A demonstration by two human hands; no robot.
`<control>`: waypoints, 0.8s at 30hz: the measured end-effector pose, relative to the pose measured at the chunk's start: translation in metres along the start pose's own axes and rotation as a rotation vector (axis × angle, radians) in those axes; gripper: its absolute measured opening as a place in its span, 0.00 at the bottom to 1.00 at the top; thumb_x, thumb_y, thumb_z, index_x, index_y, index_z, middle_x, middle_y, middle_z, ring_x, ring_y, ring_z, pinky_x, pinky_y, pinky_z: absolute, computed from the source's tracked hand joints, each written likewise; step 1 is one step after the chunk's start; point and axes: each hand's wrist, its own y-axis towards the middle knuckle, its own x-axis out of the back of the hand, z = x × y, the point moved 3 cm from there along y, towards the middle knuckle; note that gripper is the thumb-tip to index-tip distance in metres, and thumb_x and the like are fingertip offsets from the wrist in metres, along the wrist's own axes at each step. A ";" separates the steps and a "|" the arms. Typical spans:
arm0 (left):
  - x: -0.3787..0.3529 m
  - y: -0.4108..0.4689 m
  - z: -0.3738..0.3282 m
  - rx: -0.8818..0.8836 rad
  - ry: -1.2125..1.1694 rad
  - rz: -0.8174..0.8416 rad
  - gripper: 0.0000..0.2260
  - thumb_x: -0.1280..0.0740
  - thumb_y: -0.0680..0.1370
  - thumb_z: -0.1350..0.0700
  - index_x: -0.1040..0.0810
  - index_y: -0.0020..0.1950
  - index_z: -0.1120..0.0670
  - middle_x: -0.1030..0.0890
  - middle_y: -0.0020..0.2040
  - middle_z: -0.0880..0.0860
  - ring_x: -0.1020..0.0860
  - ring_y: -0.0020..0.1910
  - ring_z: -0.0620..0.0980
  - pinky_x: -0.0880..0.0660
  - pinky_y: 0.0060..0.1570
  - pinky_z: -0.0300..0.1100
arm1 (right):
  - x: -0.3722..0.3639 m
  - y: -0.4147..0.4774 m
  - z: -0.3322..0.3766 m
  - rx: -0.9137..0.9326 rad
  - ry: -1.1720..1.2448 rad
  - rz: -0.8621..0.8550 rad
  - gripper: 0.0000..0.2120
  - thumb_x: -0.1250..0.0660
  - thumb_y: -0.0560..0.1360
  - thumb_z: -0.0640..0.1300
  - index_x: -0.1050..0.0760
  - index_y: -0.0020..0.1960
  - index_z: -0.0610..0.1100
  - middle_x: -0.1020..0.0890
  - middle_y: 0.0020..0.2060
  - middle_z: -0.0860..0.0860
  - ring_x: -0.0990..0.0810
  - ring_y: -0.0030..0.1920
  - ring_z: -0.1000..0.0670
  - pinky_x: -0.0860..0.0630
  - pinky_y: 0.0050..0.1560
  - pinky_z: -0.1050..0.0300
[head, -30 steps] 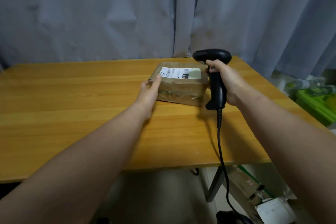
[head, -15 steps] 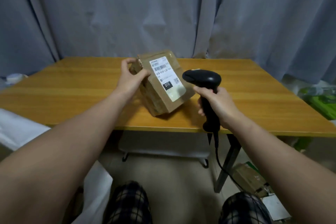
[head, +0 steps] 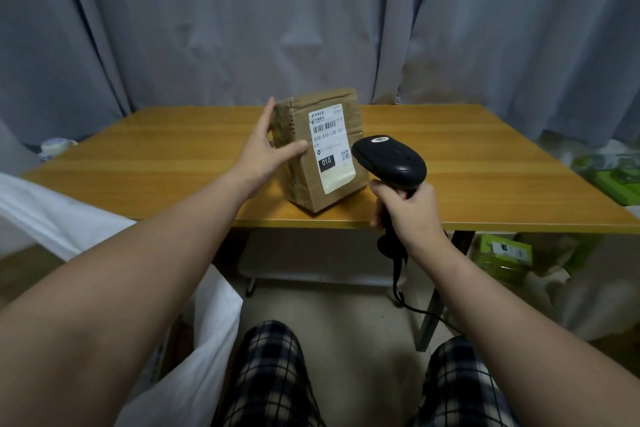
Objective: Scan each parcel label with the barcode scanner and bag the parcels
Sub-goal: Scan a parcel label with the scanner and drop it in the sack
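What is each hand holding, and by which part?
The left hand grips the parcel by its upper left side; the right hand grips the scanner by its handle.

The right hand (head: 412, 215) covered most of the scanner (head: 391, 158) handle, and its scanning window faced away from view. Most fingers of the left hand (head: 263, 156) lay hidden behind the parcel (head: 304, 184). The label (head: 330, 146) had fine print too small to read. The white bag (head: 194, 374) ran off the left and bottom edges. The green items (head: 613, 180) at right were blurred.
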 end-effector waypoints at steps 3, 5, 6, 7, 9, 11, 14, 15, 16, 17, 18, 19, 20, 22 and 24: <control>-0.011 -0.009 0.018 0.128 -0.001 0.044 0.51 0.25 0.71 0.59 0.62 0.79 0.48 0.38 0.75 0.56 0.36 0.73 0.55 0.35 0.70 0.54 | -0.001 -0.001 -0.004 -0.010 -0.010 0.000 0.16 0.32 0.76 0.39 0.29 0.33 0.30 0.27 0.25 0.35 0.25 0.21 0.49 0.27 0.26 0.58; -0.017 -0.014 0.031 0.187 0.031 0.037 0.50 0.25 0.72 0.56 0.60 0.79 0.52 0.36 0.75 0.58 0.35 0.73 0.55 0.34 0.69 0.49 | 0.000 -0.002 -0.005 -0.014 -0.014 -0.012 0.17 0.32 0.76 0.38 0.30 0.33 0.28 0.27 0.24 0.36 0.25 0.21 0.48 0.27 0.26 0.58; -0.019 -0.016 0.035 0.195 0.045 0.029 0.47 0.25 0.72 0.55 0.56 0.79 0.53 0.35 0.74 0.57 0.34 0.72 0.54 0.33 0.67 0.46 | 0.000 -0.002 -0.005 -0.018 -0.012 -0.017 0.16 0.32 0.76 0.38 0.29 0.33 0.31 0.27 0.24 0.38 0.25 0.21 0.48 0.27 0.26 0.58; -0.020 -0.017 0.039 0.196 0.055 0.017 0.45 0.26 0.72 0.54 0.52 0.79 0.54 0.33 0.73 0.56 0.32 0.70 0.53 0.32 0.64 0.43 | 0.000 -0.003 -0.006 -0.023 -0.012 -0.017 0.14 0.32 0.76 0.39 0.27 0.33 0.37 0.26 0.23 0.40 0.25 0.22 0.47 0.27 0.26 0.58; -0.021 -0.017 0.043 0.183 0.061 -0.013 0.39 0.25 0.72 0.52 0.44 0.77 0.54 0.30 0.70 0.55 0.30 0.67 0.51 0.30 0.65 0.44 | 0.000 -0.004 -0.006 -0.027 -0.017 -0.015 0.12 0.32 0.76 0.39 0.26 0.34 0.42 0.26 0.23 0.44 0.24 0.23 0.47 0.26 0.26 0.58; -0.020 -0.016 0.045 0.184 0.060 -0.018 0.37 0.25 0.72 0.51 0.41 0.76 0.53 0.30 0.70 0.54 0.30 0.67 0.50 0.30 0.66 0.48 | 0.001 -0.006 -0.008 -0.030 -0.032 -0.017 0.12 0.32 0.76 0.40 0.26 0.34 0.42 0.26 0.22 0.46 0.24 0.23 0.47 0.26 0.26 0.57; -0.019 -0.015 0.046 0.180 0.067 -0.012 0.37 0.25 0.72 0.50 0.40 0.75 0.52 0.30 0.70 0.54 0.30 0.68 0.52 0.29 0.66 0.50 | 0.004 -0.009 -0.012 -0.026 -0.053 -0.022 0.15 0.32 0.76 0.39 0.27 0.30 0.40 0.27 0.22 0.44 0.24 0.23 0.47 0.25 0.27 0.56; -0.019 -0.015 0.046 0.176 0.073 -0.017 0.37 0.25 0.72 0.50 0.40 0.75 0.52 0.30 0.70 0.54 0.30 0.68 0.52 0.29 0.66 0.50 | 0.005 -0.010 -0.013 -0.024 -0.060 -0.023 0.16 0.32 0.76 0.39 0.27 0.30 0.40 0.27 0.22 0.44 0.24 0.23 0.47 0.25 0.28 0.56; -0.019 -0.015 0.046 0.172 0.079 -0.021 0.36 0.26 0.72 0.50 0.40 0.75 0.52 0.30 0.70 0.54 0.30 0.68 0.52 0.29 0.66 0.50 | 0.005 -0.011 -0.013 -0.021 -0.069 -0.022 0.16 0.32 0.76 0.39 0.27 0.29 0.40 0.27 0.21 0.45 0.24 0.23 0.47 0.25 0.28 0.56; -0.020 -0.015 0.046 0.170 0.086 -0.027 0.36 0.26 0.72 0.50 0.40 0.75 0.52 0.30 0.70 0.54 0.31 0.68 0.52 0.29 0.66 0.50 | 0.006 -0.012 -0.014 -0.019 -0.079 -0.018 0.16 0.32 0.76 0.39 0.27 0.30 0.40 0.27 0.21 0.45 0.24 0.23 0.47 0.25 0.28 0.56; -0.020 -0.015 0.046 0.170 0.092 -0.031 0.36 0.26 0.72 0.50 0.39 0.75 0.52 0.30 0.70 0.54 0.31 0.68 0.52 0.29 0.66 0.49 | 0.006 -0.012 -0.014 -0.017 -0.088 -0.014 0.15 0.32 0.76 0.39 0.27 0.30 0.40 0.26 0.22 0.44 0.24 0.23 0.47 0.25 0.27 0.57; -0.020 -0.015 0.046 0.170 0.097 -0.034 0.36 0.26 0.72 0.49 0.39 0.75 0.51 0.30 0.70 0.54 0.31 0.68 0.52 0.29 0.66 0.49 | 0.005 -0.012 -0.013 -0.016 -0.094 -0.013 0.14 0.32 0.76 0.38 0.27 0.31 0.39 0.26 0.23 0.43 0.24 0.23 0.48 0.25 0.27 0.57; -0.020 -0.015 0.046 0.172 0.098 -0.036 0.36 0.26 0.72 0.49 0.39 0.75 0.51 0.30 0.70 0.53 0.30 0.68 0.52 0.29 0.65 0.49 | 0.005 -0.012 -0.013 -0.016 -0.097 -0.016 0.14 0.32 0.76 0.38 0.27 0.32 0.39 0.26 0.23 0.42 0.24 0.22 0.48 0.25 0.27 0.57; -0.020 -0.015 0.046 0.174 0.092 -0.038 0.36 0.26 0.72 0.50 0.39 0.75 0.51 0.30 0.69 0.53 0.30 0.68 0.52 0.29 0.65 0.48 | 0.006 -0.011 -0.013 -0.014 -0.094 -0.026 0.15 0.32 0.75 0.38 0.28 0.31 0.41 0.27 0.22 0.43 0.24 0.22 0.47 0.25 0.27 0.57; -0.020 -0.016 0.045 0.176 0.089 -0.036 0.36 0.26 0.72 0.50 0.40 0.75 0.52 0.30 0.70 0.54 0.30 0.68 0.52 0.29 0.65 0.48 | 0.006 -0.011 -0.012 -0.014 -0.092 -0.027 0.15 0.32 0.76 0.38 0.28 0.30 0.42 0.27 0.22 0.42 0.24 0.23 0.46 0.25 0.27 0.57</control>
